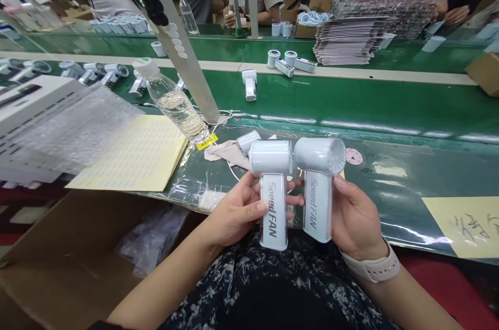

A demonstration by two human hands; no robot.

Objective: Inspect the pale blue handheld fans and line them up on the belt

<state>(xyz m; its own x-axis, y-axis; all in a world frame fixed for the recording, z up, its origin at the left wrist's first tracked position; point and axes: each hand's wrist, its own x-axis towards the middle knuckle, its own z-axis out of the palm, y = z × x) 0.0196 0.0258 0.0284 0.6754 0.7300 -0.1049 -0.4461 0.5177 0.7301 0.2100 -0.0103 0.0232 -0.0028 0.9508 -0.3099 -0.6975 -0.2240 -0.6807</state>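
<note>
My left hand (pixel 244 208) is closed round the handle of a pale blue-white handheld fan (pixel 273 205), its thumb on the front by the "Speed FAN" lettering. A second fan (pixel 317 200) of the same kind is gripped from the right side by my right hand (pixel 356 215), which has a pale wristband. Both fans stand upright side by side, heads at the top, a narrow gap between them. Behind the left fan, a white cylindrical part (pixel 248 142) lies by a pinkish cloth (pixel 226 152) on the bench.
A water bottle (pixel 175 106) stands left beside a slanted post (pixel 187 65) and yellow label sheets (pixel 136 156). A cardboard box (pixel 50 267) is below left. Several fans lie along the green conveyor (pixel 351 96), one fan (pixel 250 84) straight ahead. Co-workers sit across.
</note>
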